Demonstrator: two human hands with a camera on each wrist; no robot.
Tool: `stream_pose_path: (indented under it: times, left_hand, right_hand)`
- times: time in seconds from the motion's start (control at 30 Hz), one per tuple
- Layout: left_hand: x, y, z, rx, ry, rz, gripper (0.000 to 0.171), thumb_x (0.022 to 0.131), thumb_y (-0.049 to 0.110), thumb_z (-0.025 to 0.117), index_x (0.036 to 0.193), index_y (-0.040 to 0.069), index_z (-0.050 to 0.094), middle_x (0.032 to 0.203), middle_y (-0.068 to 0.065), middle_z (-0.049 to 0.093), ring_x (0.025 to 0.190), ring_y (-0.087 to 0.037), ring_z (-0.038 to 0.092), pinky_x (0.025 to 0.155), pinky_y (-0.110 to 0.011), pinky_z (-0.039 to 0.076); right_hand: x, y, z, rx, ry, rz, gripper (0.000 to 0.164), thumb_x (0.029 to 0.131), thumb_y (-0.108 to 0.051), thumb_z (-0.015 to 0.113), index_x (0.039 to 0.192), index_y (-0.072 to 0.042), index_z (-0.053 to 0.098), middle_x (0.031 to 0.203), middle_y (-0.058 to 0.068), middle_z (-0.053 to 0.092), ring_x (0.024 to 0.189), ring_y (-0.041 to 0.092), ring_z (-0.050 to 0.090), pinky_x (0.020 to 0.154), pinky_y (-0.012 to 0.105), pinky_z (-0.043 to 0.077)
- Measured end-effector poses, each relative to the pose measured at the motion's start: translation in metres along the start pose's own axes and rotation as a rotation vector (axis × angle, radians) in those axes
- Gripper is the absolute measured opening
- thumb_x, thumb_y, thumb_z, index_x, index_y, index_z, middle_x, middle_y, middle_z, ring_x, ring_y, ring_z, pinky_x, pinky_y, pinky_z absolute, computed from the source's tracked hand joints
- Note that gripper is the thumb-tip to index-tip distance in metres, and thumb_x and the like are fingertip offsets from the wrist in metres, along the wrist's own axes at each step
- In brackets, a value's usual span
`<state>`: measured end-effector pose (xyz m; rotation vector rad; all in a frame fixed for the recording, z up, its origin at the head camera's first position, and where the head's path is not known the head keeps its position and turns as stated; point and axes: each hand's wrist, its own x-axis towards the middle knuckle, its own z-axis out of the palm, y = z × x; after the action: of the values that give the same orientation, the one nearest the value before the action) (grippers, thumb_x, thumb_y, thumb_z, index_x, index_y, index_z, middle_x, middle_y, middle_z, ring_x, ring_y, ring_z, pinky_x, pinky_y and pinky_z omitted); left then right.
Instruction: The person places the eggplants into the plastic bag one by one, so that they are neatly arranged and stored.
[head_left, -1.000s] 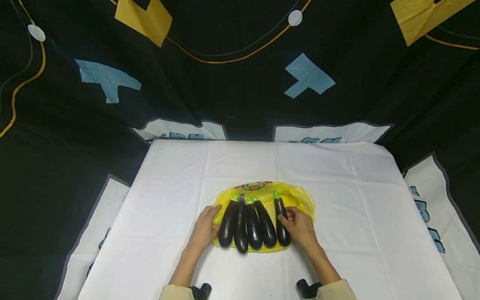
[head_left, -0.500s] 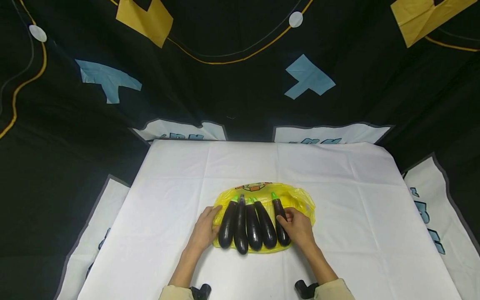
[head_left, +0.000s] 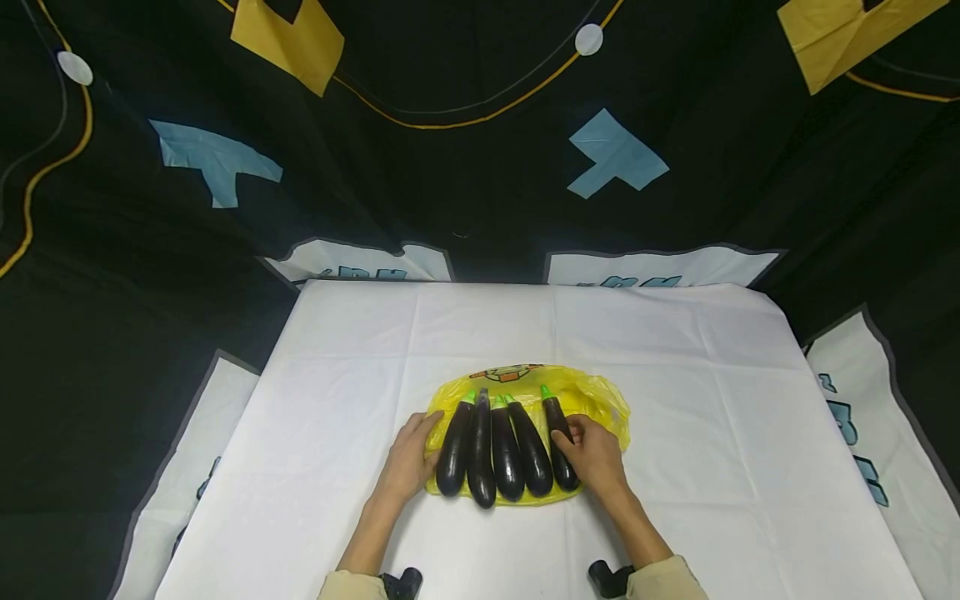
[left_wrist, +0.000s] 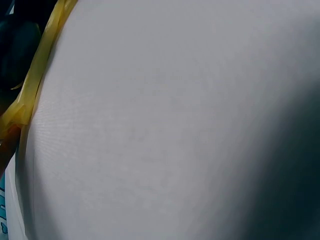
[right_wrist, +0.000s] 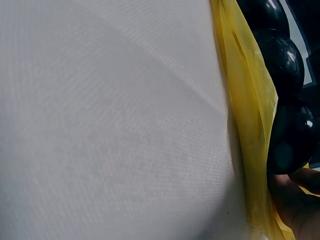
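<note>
Several dark eggplants lie side by side on a flattened yellow plastic bag in the head view. My right hand holds the rightmost eggplant, thumb across its top and fingers along its right side. A small gap parts it from the neighbouring eggplant. On the other side, my left hand rests at the bag's left edge, fingers extended close beside the leftmost eggplant. The right wrist view shows the rounded end of an eggplant against my fingers. Only a finger shows in the left wrist view.
A white cloth with fold lines covers the table. Behind it hangs a black curtain with blue and yellow patches. White printed panels border the curtain's base. Black wrist mounts sit at both sleeves.
My right hand has shifted slightly left, and the stem end of the rightmost eggplant has moved left towards the others. My left hand stays in place.
</note>
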<state>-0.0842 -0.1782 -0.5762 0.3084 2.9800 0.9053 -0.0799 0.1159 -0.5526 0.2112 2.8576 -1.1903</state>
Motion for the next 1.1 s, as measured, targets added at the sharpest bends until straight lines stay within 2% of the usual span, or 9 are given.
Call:
stream_pose_path:
  times: [0.57,1.1]
  left_hand:
    - [0.0008,-0.0003,0.0005,0.001,0.004,0.000,0.062,0.079,0.004,0.074,0.136,0.006,0.050,0.124,-0.007,0.051,0.114,-0.028,0.051,0.100,-0.041,0.043]
    - [0.0000,-0.0003,0.0011,-0.004,-0.002,-0.004,0.063,0.079,0.004,0.074,0.136,0.006,0.049,0.123,-0.008,0.051,0.114,-0.028,0.051,0.100,-0.041,0.043]
  right_hand:
    - [0.0013,0.0010,0.0021,-0.020,0.009,-0.003,0.036,0.082,-0.029,0.073,0.103,-0.001,0.067,0.077,0.000,0.061,0.070,0.014,0.055,0.069,0.034,0.051]
    - [0.0006,-0.0008,0.0006,-0.046,0.006,-0.007,0.035,0.081,-0.030,0.074,0.101,-0.002,0.068,0.080,0.002,0.065,0.071,0.014,0.059,0.067,0.035,0.053]
